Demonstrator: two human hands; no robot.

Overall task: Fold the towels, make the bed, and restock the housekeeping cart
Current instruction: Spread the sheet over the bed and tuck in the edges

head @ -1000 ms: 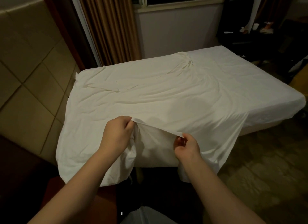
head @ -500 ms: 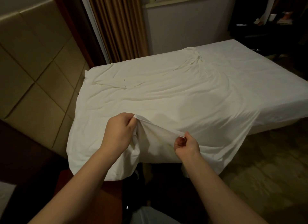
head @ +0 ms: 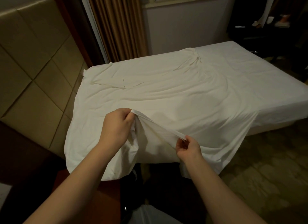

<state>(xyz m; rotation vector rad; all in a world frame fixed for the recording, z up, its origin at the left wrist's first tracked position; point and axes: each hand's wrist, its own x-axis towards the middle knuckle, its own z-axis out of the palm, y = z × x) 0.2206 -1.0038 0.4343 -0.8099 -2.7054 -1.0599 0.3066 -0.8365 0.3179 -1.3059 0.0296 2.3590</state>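
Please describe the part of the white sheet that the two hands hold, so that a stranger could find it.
Start from the wide bed covered by a loose white fabric sheet. At its near edge, the left hand and the right hand each pinch the hem. Between them it runs as one raised, taut band, while the cloth around it lies slack and wrinkled.

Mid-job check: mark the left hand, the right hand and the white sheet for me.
left hand [head: 116, 129]: head view, back of the hand, gripping the sheet's edge.
right hand [head: 189, 147]: head view, middle of the hand, pinching the same edge.
white sheet [head: 183, 97]: head view, its wrinkled middle.
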